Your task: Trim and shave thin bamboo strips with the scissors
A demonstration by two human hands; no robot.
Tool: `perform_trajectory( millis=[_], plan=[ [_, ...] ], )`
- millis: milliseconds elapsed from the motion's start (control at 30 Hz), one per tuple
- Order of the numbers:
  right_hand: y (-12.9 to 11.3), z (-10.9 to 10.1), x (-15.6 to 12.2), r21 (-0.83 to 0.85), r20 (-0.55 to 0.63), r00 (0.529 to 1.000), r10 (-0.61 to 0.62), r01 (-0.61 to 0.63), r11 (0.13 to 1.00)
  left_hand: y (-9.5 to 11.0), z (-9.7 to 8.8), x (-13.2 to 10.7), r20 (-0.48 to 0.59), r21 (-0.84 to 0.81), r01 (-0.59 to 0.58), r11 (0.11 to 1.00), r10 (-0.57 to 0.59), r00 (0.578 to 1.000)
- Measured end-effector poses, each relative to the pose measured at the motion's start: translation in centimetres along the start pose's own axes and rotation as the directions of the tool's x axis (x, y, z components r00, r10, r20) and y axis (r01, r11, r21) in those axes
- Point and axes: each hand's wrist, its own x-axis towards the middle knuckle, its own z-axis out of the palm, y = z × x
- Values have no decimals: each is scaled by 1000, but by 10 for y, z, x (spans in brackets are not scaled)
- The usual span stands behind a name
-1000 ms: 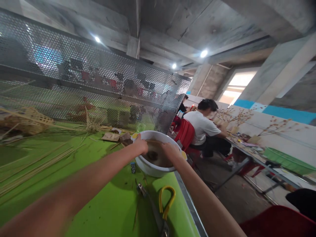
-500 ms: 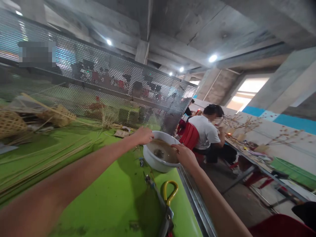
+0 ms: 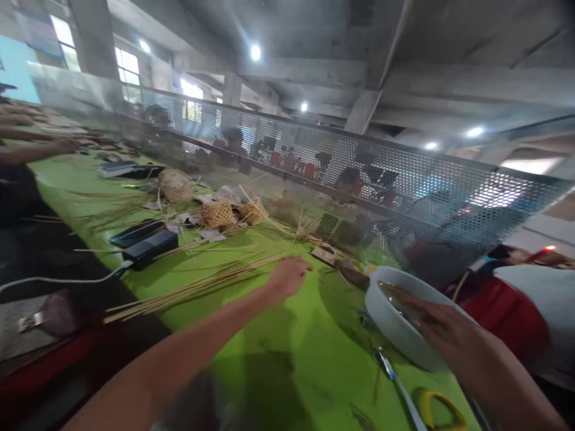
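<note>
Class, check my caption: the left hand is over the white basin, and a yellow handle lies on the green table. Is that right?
No: the head view shows the right hand over the white basin, while the left hand is away from it, near the pale strips. The yellow handle does lie on the green table.

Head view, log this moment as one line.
left hand: near pale strips | right hand: over white basin | yellow handle: on green table

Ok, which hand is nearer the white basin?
Right: the right hand is over the white basin; the left hand is off to the basin's left, beside the thin strips.
</note>
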Motion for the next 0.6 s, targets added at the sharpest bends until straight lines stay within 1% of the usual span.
perform_trajectory(
  millis=[33,67,133,200,233,300,367,433,500,600],
  plan=[
    [-19,6,-2,7,64,996,-54,54,999,-15,-4,-14,5,7,43,999,-43,999],
    [-39,12,-6,-10,91,994,-56,57,998,-30,-9,-27,12,17,88,996,-88,996],
    [-76,25,-17,9,117,990,-85,84,996,-60,-18,-52,26,49,183,982,-184,983],
    [-110,42,-31,81,121,985,-122,113,990,-89,-25,-74,27,92,269,959,-272,962],
    [-124,51,-38,115,119,984,-130,116,987,-102,-28,-83,23,112,307,945,-311,950],
    [-146,71,-46,172,146,985,-95,69,983,-122,-30,-100,27,143,356,923,-363,931],
    [-159,94,-46,230,154,986,-58,21,973,-136,-30,-112,37,162,369,915,-380,924],
    [-162,116,-40,264,163,986,-12,-32,964,-142,-28,-119,44,170,358,918,-370,928],
    [-158,138,-30,281,172,985,35,-83,956,-143,-26,-121,46,170,333,928,-345,938],
    [-145,166,-18,310,180,980,87,-140,940,-136,-22,-119,43,164,281,946,-291,956]
  ],
)
